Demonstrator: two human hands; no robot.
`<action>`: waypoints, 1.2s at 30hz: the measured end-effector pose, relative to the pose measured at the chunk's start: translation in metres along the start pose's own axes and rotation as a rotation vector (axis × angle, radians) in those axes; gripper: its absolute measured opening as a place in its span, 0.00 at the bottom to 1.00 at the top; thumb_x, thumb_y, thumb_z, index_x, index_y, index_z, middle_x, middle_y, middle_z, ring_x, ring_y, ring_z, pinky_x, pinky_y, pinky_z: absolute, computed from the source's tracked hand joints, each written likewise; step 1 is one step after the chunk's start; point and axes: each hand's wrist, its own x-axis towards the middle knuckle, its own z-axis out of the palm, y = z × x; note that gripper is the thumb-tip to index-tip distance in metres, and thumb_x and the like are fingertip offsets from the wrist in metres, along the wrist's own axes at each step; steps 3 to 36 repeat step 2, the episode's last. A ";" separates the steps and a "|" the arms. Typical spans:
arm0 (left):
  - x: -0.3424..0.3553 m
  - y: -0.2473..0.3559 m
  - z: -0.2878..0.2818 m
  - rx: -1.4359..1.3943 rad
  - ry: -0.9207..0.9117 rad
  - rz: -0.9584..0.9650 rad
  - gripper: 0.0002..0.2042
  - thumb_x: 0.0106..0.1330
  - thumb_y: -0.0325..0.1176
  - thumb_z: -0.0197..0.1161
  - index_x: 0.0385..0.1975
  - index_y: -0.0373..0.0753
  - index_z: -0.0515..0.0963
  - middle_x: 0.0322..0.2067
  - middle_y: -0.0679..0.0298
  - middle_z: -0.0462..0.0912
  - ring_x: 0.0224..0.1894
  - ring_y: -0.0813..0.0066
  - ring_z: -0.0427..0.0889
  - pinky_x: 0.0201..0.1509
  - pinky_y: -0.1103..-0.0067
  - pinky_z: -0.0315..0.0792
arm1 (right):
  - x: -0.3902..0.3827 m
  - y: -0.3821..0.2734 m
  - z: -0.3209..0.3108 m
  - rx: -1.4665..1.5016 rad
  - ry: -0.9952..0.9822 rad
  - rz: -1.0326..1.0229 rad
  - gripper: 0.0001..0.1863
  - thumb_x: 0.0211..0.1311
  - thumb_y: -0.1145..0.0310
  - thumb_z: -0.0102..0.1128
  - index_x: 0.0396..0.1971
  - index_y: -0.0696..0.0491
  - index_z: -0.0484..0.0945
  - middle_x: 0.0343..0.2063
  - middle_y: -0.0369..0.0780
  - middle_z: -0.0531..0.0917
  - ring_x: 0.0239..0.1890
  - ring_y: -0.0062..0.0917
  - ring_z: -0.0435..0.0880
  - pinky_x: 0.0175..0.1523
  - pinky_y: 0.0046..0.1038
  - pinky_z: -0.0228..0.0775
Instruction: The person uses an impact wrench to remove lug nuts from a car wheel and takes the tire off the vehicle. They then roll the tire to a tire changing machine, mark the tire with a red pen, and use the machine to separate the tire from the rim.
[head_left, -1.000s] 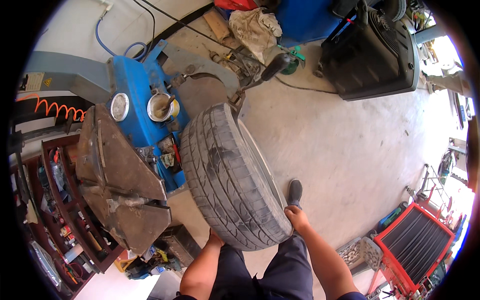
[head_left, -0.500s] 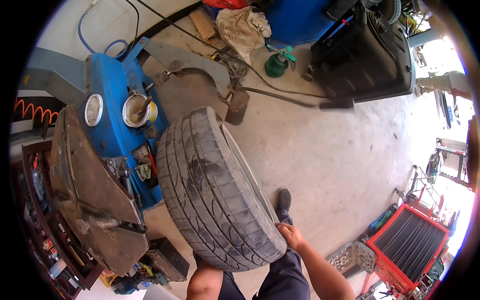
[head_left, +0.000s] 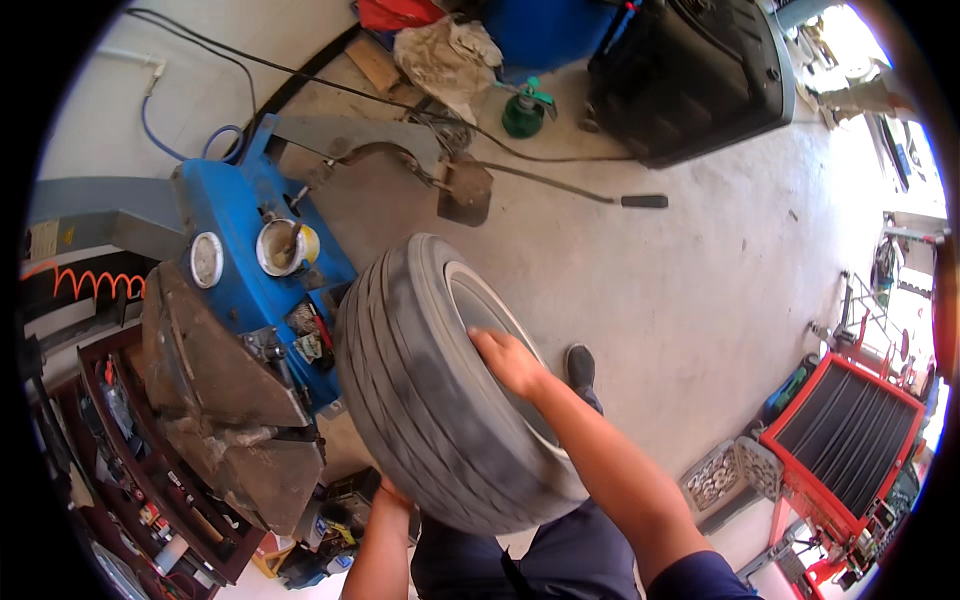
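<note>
While you stand over the concrete floor (head_left: 700,290), your right hand (head_left: 508,360) lies flat on the upper sidewall of the worn tyre (head_left: 430,390), fingers spread over the rubber and closed on nothing. Your left hand (head_left: 392,492) reaches beneath the tyre's lower tread; it touches the rubber there, but the tyre hides most of the fingers, so how far that grip is curled cannot be told. The tyre stands on edge, tilted, between your legs and the blue tyre machine (head_left: 250,270), just beside the machine's flat turntable (head_left: 215,400). On top of the machine sits a small pot with a brush (head_left: 285,247). A long bar (head_left: 590,192) lies on the floor well beyond the tyre.
</note>
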 end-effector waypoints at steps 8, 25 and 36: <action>-0.013 0.009 -0.013 0.038 0.016 -0.053 0.36 0.73 0.59 0.50 0.76 0.48 0.55 0.75 0.56 0.57 0.75 0.60 0.57 0.79 0.62 0.49 | 0.012 0.032 -0.009 0.085 0.020 0.109 0.35 0.74 0.42 0.46 0.59 0.62 0.75 0.55 0.52 0.81 0.62 0.37 0.76 0.66 0.32 0.64; -0.013 0.009 -0.013 0.038 0.016 -0.053 0.36 0.73 0.59 0.50 0.76 0.48 0.55 0.75 0.56 0.57 0.75 0.60 0.57 0.79 0.62 0.49 | 0.012 0.032 -0.009 0.085 0.020 0.109 0.35 0.74 0.42 0.46 0.59 0.62 0.75 0.55 0.52 0.81 0.62 0.37 0.76 0.66 0.32 0.64; -0.013 0.009 -0.013 0.038 0.016 -0.053 0.36 0.73 0.59 0.50 0.76 0.48 0.55 0.75 0.56 0.57 0.75 0.60 0.57 0.79 0.62 0.49 | 0.012 0.032 -0.009 0.085 0.020 0.109 0.35 0.74 0.42 0.46 0.59 0.62 0.75 0.55 0.52 0.81 0.62 0.37 0.76 0.66 0.32 0.64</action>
